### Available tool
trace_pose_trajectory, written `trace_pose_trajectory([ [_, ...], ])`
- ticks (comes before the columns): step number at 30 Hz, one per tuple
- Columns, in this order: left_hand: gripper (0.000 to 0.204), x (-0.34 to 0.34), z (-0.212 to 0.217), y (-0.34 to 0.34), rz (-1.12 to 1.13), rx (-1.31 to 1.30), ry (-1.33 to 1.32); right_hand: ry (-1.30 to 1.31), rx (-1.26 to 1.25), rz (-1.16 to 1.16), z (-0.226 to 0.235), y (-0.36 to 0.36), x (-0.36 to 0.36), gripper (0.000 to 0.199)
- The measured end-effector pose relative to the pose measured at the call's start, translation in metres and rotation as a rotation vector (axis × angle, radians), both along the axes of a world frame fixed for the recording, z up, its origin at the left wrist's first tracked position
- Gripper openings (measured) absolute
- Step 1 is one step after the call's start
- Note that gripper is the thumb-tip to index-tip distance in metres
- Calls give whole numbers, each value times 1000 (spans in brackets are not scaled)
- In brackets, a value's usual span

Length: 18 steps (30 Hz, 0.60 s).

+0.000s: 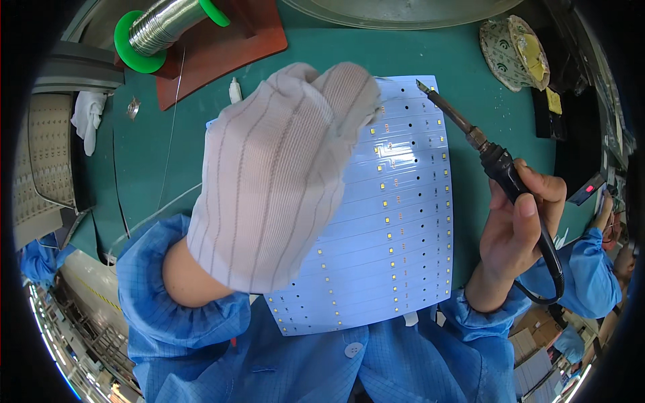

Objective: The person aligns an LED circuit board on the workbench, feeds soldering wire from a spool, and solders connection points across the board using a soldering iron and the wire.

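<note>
A white LED panel (366, 269), lined with rows of small yellow chips, lies in front of me, its near edge against my blue smock. My left hand (279, 168), in a white striped glove, is over the panel's far left part. Its fingers are curled closed near the far edge, and whatever they hold is hidden. Bare and pen-like in its grip, my right hand (521, 221) holds a soldering iron (498, 164) by the black handle. The iron's tip is just above the panel's far right corner; whether it touches cannot be told. Its black cord loops below the hand.
A solder wire spool (161, 30) with green flanges sits on a red-brown stand (222, 60) at far left. Farther right are a round tray rim (403, 13), a yellow sponge in a holder (527, 57) and a black box (551, 111). Another person's blue sleeve (584, 275) shows at right.
</note>
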<state>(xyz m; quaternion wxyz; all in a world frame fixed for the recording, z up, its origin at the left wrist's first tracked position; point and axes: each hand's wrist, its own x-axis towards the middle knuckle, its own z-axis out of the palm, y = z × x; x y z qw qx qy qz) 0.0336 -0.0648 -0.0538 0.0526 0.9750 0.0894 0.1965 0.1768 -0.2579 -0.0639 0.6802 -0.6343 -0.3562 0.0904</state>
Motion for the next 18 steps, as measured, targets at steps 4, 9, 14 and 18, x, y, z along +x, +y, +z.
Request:
trace_pose_trajectory([
  [4, 13, 4, 1, -18, 114, -29, 93, 28, -23, 13, -2, -9, 1, 31],
  [9, 20, -1, 4, -19, 111, -117, 83, 49, -19, 86, 4, -3, -5, 28],
  [14, 28, 6, -4, -15, 119, -87, 95, -10, -80, 119, 1, -4, -4, 27],
  [18, 27, 7, -3, -15, 140, -11, 134, -51, -112, 125, 0, -1, -7, 30],
])
